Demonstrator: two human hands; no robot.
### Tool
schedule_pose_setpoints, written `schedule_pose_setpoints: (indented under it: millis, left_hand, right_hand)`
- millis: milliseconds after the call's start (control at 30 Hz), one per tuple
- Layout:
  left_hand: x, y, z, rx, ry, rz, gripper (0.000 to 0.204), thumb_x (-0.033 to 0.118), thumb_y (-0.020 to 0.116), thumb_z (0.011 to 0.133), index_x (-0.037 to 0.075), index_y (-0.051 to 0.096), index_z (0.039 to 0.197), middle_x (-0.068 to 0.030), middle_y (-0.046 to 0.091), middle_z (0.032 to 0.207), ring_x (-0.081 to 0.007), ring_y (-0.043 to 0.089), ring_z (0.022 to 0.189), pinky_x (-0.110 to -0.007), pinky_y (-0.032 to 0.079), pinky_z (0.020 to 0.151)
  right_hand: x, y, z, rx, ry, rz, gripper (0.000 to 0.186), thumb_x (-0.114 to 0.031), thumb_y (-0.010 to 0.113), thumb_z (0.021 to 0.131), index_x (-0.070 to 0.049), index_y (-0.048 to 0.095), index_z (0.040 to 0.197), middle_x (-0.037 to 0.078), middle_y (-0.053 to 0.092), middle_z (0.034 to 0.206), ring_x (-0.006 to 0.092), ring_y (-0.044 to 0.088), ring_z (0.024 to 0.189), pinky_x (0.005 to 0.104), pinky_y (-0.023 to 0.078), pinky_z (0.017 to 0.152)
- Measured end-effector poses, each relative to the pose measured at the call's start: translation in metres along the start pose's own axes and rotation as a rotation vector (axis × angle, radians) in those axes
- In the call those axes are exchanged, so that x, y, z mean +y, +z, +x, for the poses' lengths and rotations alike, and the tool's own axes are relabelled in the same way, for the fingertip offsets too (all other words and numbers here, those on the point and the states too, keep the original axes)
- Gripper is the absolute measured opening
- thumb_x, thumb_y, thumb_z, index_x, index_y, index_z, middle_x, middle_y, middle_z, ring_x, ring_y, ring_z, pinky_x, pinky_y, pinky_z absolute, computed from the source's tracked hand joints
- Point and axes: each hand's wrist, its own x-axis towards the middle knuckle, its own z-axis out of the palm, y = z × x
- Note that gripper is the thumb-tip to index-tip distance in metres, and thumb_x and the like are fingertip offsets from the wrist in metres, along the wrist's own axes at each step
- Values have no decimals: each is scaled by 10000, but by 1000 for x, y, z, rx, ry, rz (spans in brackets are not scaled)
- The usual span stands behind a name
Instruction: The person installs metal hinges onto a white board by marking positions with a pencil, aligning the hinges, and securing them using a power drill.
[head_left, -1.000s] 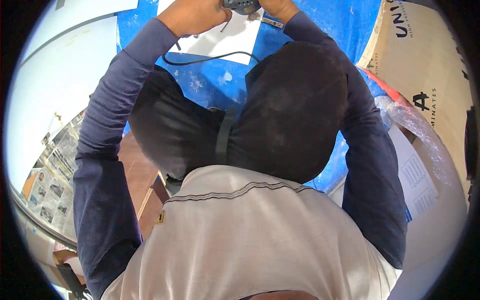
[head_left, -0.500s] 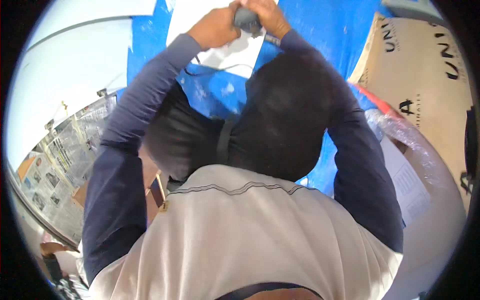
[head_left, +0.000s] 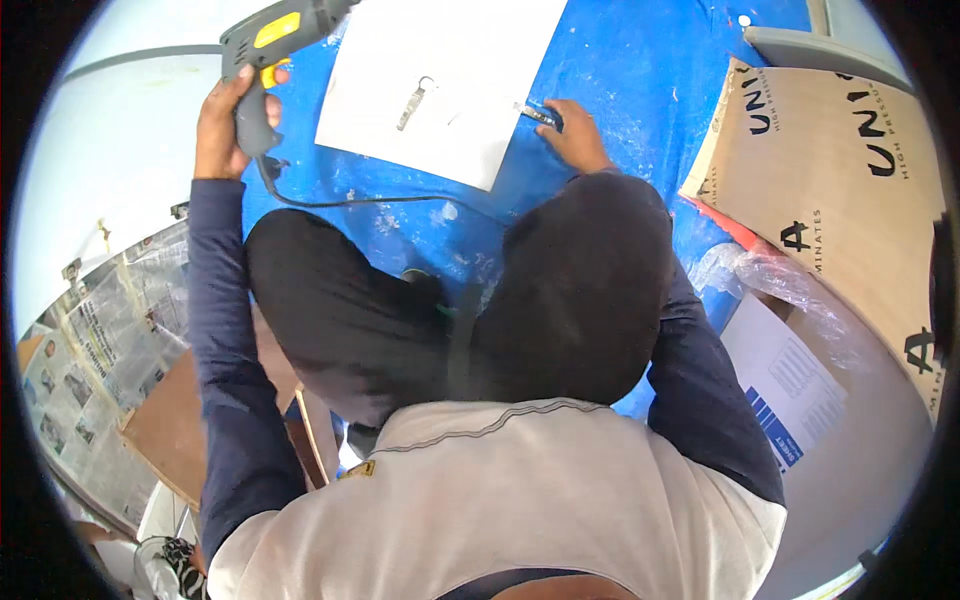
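Note:
In my left hand (head_left: 232, 125) is a grey power drill (head_left: 262, 45) with a yellow label and yellow trigger, gripped by its handle and raised left of a white sheet (head_left: 350, 115). Its chuck points toward the upper right; the bit's tip is not distinct. A black cord (head_left: 360, 202) runs from the handle across in front of my knees. At the sheet's right edge my right hand (head_left: 575, 138) pinches a small metal strip (head_left: 538, 115) between thumb and fingers. A narrow metallic-looking piece (head_left: 410, 107) with a dark curved end lies on the sheet.
Dusty blue sheeting (head_left: 640, 60) covers the floor. Printed brown cardboard (head_left: 800, 150) stands on the right, beside crumpled clear plastic wrap (head_left: 770, 262) and a white printed sheet (head_left: 780, 370). Newspaper (head_left: 130, 320) and a brown board (head_left: 170, 430) are at left.
Both hands were together on the drill over the sheet. My left hand has carried it left and up; my right hand has come off it, down to the sheet's right edge.

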Motion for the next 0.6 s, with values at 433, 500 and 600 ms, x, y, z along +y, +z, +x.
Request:
schedule_pose_setpoints:
  millis: [433,500,600]
  left_hand:
    - [-264,-139,-83,206,-47,-858,515,340,535,1081,-21,446,1438,-152,646,1145,-158,548,741,-304,508,651]
    - [-289,-162,-96,160,-82,-975,509,353,543,1076,-16,456,1416,-134,640,1112,-167,548,750,-320,511,672]
    - [-311,-185,-105,-49,-163,-1118,509,408,558,1063,17,477,1378,-86,602,1013,-193,550,809,-359,526,752]
  right_hand:
    - [4,23,-11,131,-19,-116,260,-275,829,800,-152,782,1024,52,680,1016,306,633,985,455,486,850]
    - [1,22,-8,106,-35,-135,255,-278,816,812,-146,772,1026,56,678,1017,308,634,985,462,487,854]
    - [-4,21,-9,82,-23,-145,240,-280,793,840,-133,755,1026,63,678,1024,315,634,992,467,489,859]
